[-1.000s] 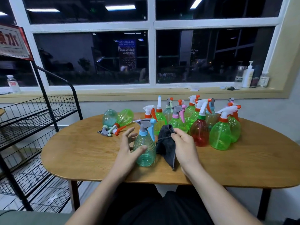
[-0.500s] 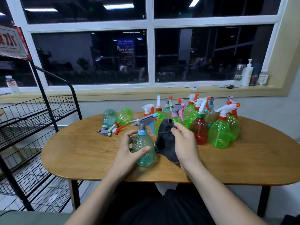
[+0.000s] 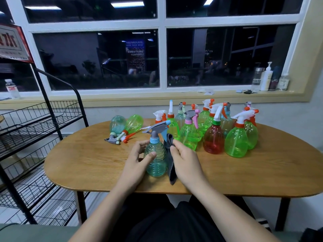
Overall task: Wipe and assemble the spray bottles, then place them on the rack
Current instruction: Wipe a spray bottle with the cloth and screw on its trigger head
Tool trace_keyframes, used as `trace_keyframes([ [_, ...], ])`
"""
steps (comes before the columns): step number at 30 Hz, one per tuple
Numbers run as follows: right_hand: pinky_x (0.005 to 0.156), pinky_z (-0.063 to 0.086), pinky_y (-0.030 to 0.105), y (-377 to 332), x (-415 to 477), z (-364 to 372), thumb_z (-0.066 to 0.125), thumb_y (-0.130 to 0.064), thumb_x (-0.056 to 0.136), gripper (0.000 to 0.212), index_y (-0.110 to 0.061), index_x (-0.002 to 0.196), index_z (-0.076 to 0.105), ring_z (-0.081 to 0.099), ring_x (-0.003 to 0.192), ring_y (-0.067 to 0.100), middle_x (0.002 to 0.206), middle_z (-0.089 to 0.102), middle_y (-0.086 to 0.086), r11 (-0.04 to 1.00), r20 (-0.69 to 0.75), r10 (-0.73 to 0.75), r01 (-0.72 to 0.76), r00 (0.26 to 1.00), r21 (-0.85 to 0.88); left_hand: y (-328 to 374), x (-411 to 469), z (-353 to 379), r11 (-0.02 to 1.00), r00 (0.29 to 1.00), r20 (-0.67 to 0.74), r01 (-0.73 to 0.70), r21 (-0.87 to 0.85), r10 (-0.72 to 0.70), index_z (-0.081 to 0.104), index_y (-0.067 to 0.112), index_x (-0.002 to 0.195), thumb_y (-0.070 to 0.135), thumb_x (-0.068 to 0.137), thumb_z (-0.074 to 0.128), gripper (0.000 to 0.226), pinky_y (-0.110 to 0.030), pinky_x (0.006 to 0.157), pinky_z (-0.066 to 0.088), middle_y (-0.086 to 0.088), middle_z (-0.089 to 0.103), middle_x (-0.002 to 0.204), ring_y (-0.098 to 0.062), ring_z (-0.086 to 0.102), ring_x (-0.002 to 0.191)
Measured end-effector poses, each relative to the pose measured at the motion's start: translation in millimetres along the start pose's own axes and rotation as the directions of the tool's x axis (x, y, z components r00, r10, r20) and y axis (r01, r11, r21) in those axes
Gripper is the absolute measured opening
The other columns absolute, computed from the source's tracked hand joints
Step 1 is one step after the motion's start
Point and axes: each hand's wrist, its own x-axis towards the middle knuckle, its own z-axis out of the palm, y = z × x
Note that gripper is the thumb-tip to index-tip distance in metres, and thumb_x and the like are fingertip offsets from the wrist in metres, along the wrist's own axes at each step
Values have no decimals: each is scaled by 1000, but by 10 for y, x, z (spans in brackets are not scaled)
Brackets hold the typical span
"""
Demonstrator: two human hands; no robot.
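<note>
Now, teal bottle upright, gripped by left hand; dark cloth alongside, pinched by right hand.

Indoor workroom or common room, exact kind unclear; looks institutional rather than domestic. Wide white-framed window fills back wall, night outside, strip ceiling lights reflected in glass. Oval wooden table crowded with coloured plastic spray bottles. Black wire rack at left, red-bordered sign above it. Long sill carries pump bottle, water bottle, small clutter.
</note>
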Motion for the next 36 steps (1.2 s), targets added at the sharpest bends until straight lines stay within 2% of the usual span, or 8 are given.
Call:
trace_keyframes([
  [3,63,34,43,93,-41,21,45,-21,112,28,-14,88,57,47,64,18,72,55,9,1000,54,13,-12,998,-28,2,1,2,1000,1000,0,-5,4,5,57,37,139,45,94,69,47,-59,108,48,12,66,138,-15,61,130],
  [7,66,33,40,100,-28,62,44,-26,112,26,-9,101,59,53,71,28,79,60,15,997,124,65,-60,990,-40,0,8,20,1000,1000,2,-18,13,18,58,36,135,38,97,73,41,-56,105,51,13,68,132,-11,63,125],
  [11,63,28,41,43,-16,102,49,-23,109,33,-19,79,36,35,62,13,67,36,-3,995,102,84,-89,991,48,-5,2,38,998,999,-6,-53,28,53,58,32,133,44,92,77,47,-50,101,53,13,69,131,-11,64,123],
  [17,67,35,41,-77,-4,81,54,-28,106,29,-19,83,40,42,68,12,68,45,-10,994,137,54,-67,989,85,-54,20,57,995,997,-3,-79,62,79,59,32,133,28,96,79,43,-36,96,54,11,69,129,-9,65,121],
  [23,61,31,31,-168,59,86,55,-27,107,33,-21,78,40,41,63,8,64,50,-17,997,112,7,-16,994,78,-69,31,56,992,995,13,-102,81,101,57,33,134,44,89,76,49,-31,98,52,12,68,131,-10,65,122],
  [27,65,39,31,-144,31,106,54,-32,108,29,-23,82,46,51,69,10,72,56,-10,997,103,-72,74,992,-20,-56,38,62,989,992,38,-125,75,123,58,33,132,28,97,76,40,-25,97,50,13,67,131,-8,64,123],
  [34,85,49,39,22,9,94,47,-42,111,23,-22,118,56,61,101,17,112,65,-7,947,161,-194,228,968,-227,-86,44,58,990,992,46,-122,70,119,56,36,137,34,99,72,41,-40,101,55,14,66,134,-9,64,123],
  [36,84,48,39,98,3,85,48,-40,111,18,-24,113,54,61,100,17,110,65,-6,959,161,-184,213,970,-186,-92,37,59,991,993,43,-115,65,112,56,37,138,41,96,74,45,-43,101,56,13,66,136,-10,64,125],
])
